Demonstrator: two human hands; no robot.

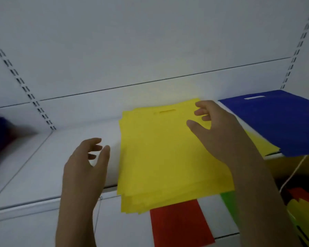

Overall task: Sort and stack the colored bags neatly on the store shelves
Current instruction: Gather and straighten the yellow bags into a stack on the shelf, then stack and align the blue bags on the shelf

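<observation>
1. Yellow bag stack (164, 154): flat on white shelf (43, 175), frame centre, front edge overhanging.
2. Right hand (219, 132): above the stack's 2 o'clock corner, fingers loosely spread, gripping nothing.
3. Left hand (84, 164): at 9 o'clock beside the stack, fingers relaxed, empty.
4. Blue bags (278, 122): at 3 o'clock, overlapping the stack.
5. Red bag (178, 225): at 6 o'clock, lower shelf.

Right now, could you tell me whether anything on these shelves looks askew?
Yes: the yellow bag stack sits rotated, its front edge overhanging the shelf, layers fanned unevenly. The blue bags overlap its right side.
</observation>
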